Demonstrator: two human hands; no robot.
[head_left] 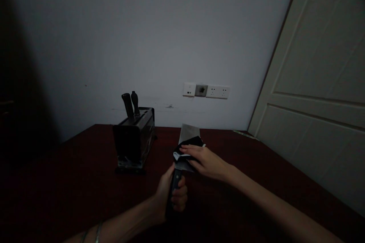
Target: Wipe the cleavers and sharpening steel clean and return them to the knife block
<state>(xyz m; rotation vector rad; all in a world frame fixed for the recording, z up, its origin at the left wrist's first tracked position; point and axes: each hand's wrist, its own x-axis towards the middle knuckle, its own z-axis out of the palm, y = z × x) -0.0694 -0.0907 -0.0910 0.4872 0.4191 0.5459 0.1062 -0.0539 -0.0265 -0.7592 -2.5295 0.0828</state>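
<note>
My left hand (pixel 162 197) is wrapped round the black riveted handle of a cleaver (pixel 189 131). Its broad, pale metal blade points away from me toward the wall. Across the middle of the blade lies a black cloth (pixel 191 142) with a white edge. My right hand (pixel 207 160) presses this cloth onto the blade, fingers together and pointing left. The cloth and fingers hide part of the blade, while its far end and a strip near the handle show.
A dark knife block (pixel 127 144) stands on the left of the dark red table (pixel 85 167), with two black handles (pixel 127 105) sticking out. Sockets (pixel 218 92) are set in the wall behind. A pale panelled door (pixel 313 83) rises at the right.
</note>
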